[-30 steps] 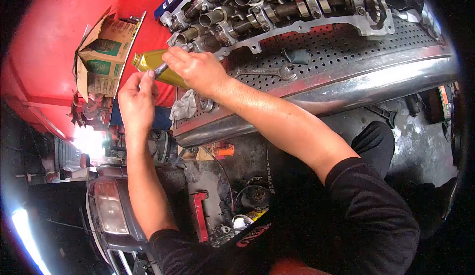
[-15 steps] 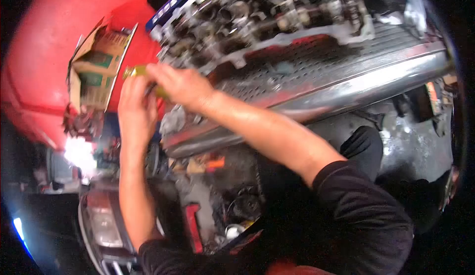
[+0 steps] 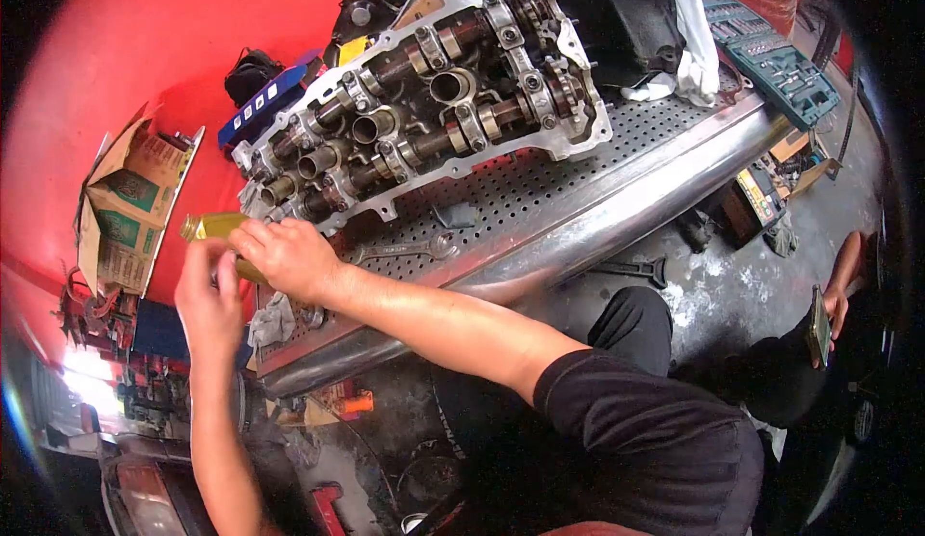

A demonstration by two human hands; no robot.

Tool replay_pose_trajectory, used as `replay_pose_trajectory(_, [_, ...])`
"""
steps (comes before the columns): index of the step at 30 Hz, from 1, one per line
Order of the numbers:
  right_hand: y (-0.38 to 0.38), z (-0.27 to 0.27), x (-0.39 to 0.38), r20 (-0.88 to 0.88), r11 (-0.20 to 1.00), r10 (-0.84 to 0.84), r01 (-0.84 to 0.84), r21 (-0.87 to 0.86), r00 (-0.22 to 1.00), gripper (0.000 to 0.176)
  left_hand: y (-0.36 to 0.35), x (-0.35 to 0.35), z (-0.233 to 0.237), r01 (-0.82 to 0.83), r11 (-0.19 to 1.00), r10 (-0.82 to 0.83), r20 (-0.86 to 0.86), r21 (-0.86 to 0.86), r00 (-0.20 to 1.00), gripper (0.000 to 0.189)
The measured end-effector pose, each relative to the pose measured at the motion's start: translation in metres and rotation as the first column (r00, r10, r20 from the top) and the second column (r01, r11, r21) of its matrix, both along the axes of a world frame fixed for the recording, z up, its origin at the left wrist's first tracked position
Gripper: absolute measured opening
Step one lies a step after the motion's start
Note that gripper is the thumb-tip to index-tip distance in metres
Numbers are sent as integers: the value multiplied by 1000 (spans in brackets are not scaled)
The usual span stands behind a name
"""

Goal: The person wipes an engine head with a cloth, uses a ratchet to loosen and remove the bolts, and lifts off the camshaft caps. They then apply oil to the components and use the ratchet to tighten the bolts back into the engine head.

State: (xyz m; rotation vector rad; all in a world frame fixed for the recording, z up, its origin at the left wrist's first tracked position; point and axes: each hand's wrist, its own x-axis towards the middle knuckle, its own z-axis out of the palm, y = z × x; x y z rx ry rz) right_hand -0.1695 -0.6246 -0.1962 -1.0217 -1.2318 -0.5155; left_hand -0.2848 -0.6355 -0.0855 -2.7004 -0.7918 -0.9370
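Note:
A clear bottle of yellow liquid [image 3: 224, 225] lies tilted in the grip of my right hand [image 3: 287, 261], its neck pointing left. My left hand [image 3: 207, 309] is just below the neck, fingers bent towards the thumb. Whatever it pinches is too small and blurred to name. Right of both hands, an engine cylinder head [image 3: 393, 120] with exposed camshafts rests on a perforated metal ledge [image 3: 588, 210] with a shiny rounded edge. In front of the head lies a wrench [image 3: 403, 249]. A grey rag [image 3: 273, 322] sits below my right hand.
Cardboard boxes [image 3: 135, 194] stand at the left by a red panel [image 3: 193, 44]. An open socket set [image 3: 782, 71] and a white cloth [image 3: 696, 75] are at the far right. Another person's hand [image 3: 840, 285] holds a phone [image 3: 819, 332] there. A large wrench [image 3: 636, 271] lies on the floor.
My view has shifted, so the cylinder head shows more fully and hands and bottle appear lower left. My left hand has come down from the bottle's neck; the right keeps its hold.

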Motion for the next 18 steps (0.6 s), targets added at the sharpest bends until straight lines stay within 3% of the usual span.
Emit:
replay_pose_trajectory(2, [6, -1, 5, 28, 1000, 0, 0, 24, 1000, 32, 19, -7, 3, -105, 974, 128, 103, -201, 986, 11])
replay_pose_trajectory(4, [10, 1, 9, 40, 993, -26, 21, 117, 999, 33, 30, -7, 10, -170, 933, 174, -15, -319, 985, 14])
replay_pose_trajectory(5, [8, 2, 8, 12, 995, 31, -32, 96, 999, 33, 24, -6, 13, -90, 985, 79, -80, -147, 994, 15])
replay_pose_trajectory(7, [3, 8, 7, -15, 994, -54, 56, 96, 998, 27, 5, 4, 17, 127, 975, -77, -257, 181, 963, 19])
replay_pose_trajectory(10, [-6, 8, 10, 46, 987, -130, 125, 103, 990, 27, 3, 3, 9, 230, 952, -178, -242, 203, 954, 25])
replay_pose_trajectory(12, [-5, 7, 15, 141, 987, -72, 50, 151, 987, 29, 5, -2, -6, 120, 992, -119, -6, 33, 993, 22])
replay_pose_trajectory(13, [6, 1, 12, 153, 998, -28, 19, 62, 988, 29, -1, 1, -14, 49, 998, -42, 137, -47, 990, 21])
replay_pose_trajectory(14, [3, 3, 13, 116, 994, 12, -23, 103, 993, 29, -6, 1, -20, -13, 992, 48, 273, -127, 961, 21])
replay_pose_trajectory(15, [6, 2, 15, 116, 991, -10, -6, 132, 993, 29, -7, 0, -22, -193, 976, 212, 225, -106, 951, 27])
replay_pose_trajectory(16, [10, 1, 18, 121, 987, -31, 12, 158, 992, 29, -5, -4, -20, -184, 969, 219, 225, -167, 950, 26])
replay_pose_trajectory(18, [14, 3, 16, 114, 980, -76, 53, 191, 991, 20, -11, -4, 6, -270, 783, 377, 84, -560, 922, 24])
